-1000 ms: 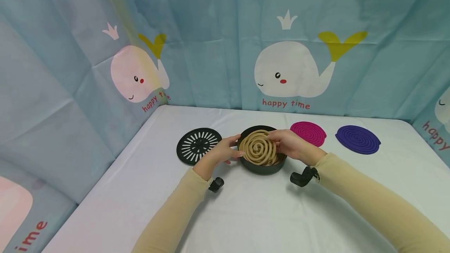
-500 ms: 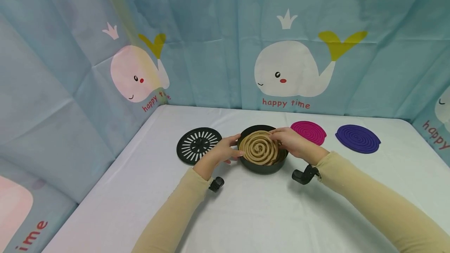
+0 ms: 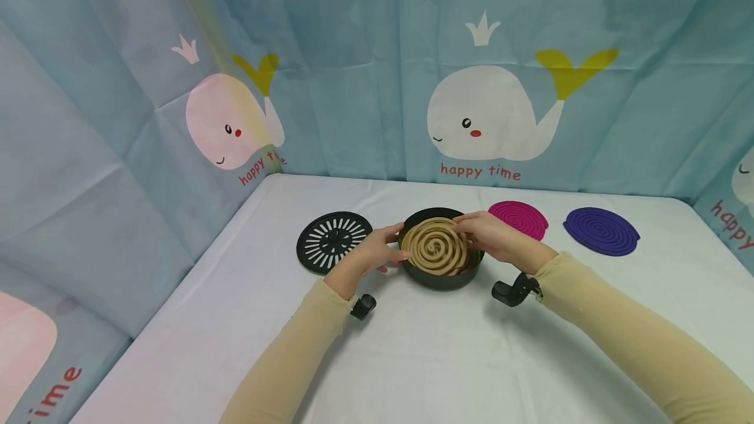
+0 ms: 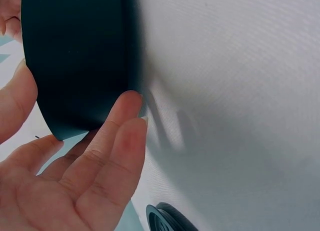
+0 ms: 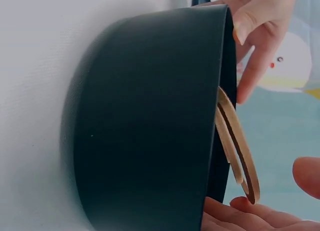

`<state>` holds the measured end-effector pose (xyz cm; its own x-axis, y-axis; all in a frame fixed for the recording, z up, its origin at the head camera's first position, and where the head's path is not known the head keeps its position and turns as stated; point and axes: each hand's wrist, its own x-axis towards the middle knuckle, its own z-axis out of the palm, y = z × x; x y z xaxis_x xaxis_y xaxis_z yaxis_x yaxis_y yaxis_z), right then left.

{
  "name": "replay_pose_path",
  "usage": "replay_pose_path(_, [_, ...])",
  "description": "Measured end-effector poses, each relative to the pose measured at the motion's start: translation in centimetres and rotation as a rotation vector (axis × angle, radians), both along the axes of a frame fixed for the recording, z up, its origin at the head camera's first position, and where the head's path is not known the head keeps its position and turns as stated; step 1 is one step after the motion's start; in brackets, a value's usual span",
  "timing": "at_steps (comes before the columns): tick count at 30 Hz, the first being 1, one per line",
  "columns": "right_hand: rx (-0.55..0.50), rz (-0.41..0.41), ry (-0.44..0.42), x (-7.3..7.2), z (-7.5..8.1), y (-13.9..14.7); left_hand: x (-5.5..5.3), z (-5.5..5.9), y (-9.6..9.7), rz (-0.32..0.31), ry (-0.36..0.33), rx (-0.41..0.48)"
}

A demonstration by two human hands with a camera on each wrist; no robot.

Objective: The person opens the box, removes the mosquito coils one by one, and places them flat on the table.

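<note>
A beige mosquito coil (image 3: 436,247) leans tilted in the round dark tin (image 3: 443,281), its raised edge above the rim. In the right wrist view two layers of the coil (image 5: 236,146) stand slightly apart. My left hand (image 3: 372,252) grips the tin's left side, thumb at the rim, fingers on the outer wall (image 4: 75,66). My right hand (image 3: 490,236) is at the coil's right edge. In the right wrist view its fingers (image 5: 250,216) reach over the tin's rim against the coil's end, with the thumb (image 5: 307,177) apart from it.
A black slotted lid (image 3: 321,265) lies left of the tin on the white table cloth (image 3: 424,358). To the right lie a pink mosquito coil (image 3: 521,220) and a purple one (image 3: 601,231). A blue whale-print curtain (image 3: 353,116) hangs behind.
My right hand has shifted slightly right. The beige coil has turned and moved a little right in the tin. My left hand has stayed at the tin's left side.
</note>
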<state>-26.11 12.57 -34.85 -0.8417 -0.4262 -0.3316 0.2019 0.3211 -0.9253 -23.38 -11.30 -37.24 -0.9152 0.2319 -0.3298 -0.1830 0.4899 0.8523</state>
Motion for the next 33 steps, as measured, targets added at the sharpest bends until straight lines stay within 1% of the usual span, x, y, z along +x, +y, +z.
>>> replay_pose_path(4, [-0.008,-0.014,0.011,0.0,0.2,0.0,0.0,0.1,0.0,0.003,0.004,-0.003])
replay_pose_path(9, [-0.023,-0.062,0.029,-0.3,0.0,0.1,-0.1,0.1,0.1,0.011,0.004,-0.012])
replay_pose_path(13, [-0.07,-0.11,0.016,-0.6,-0.3,0.3,-0.1,0.2,0.2,0.011,0.001,-0.019])
replay_pose_path(16, [-0.098,-0.118,-0.001,-0.8,-0.6,0.2,-0.1,0.3,0.3,0.01,0.001,-0.022])
replay_pose_path(19, [-0.119,-0.109,-0.02,-0.9,-1.1,0.1,-0.1,0.3,0.3,0.007,0.0,-0.026])
replay_pose_path(23, [-0.172,-0.091,-0.046,-0.8,-1.3,0.2,-0.1,0.3,0.4,0.002,-0.004,-0.026])
replay_pose_path(27, [-0.218,-0.044,-0.064,-0.7,-1.4,0.4,0.0,0.4,0.4,0.009,-0.006,-0.028])
replay_pose_path(30, [-0.222,0.007,-0.058,-0.6,-1.2,0.6,0.0,0.4,0.4,0.014,-0.004,-0.03])
replay_pose_path(33, [-0.214,0.03,-0.049,-0.5,-1.0,0.7,0.0,0.3,0.3,0.012,-0.001,-0.026])
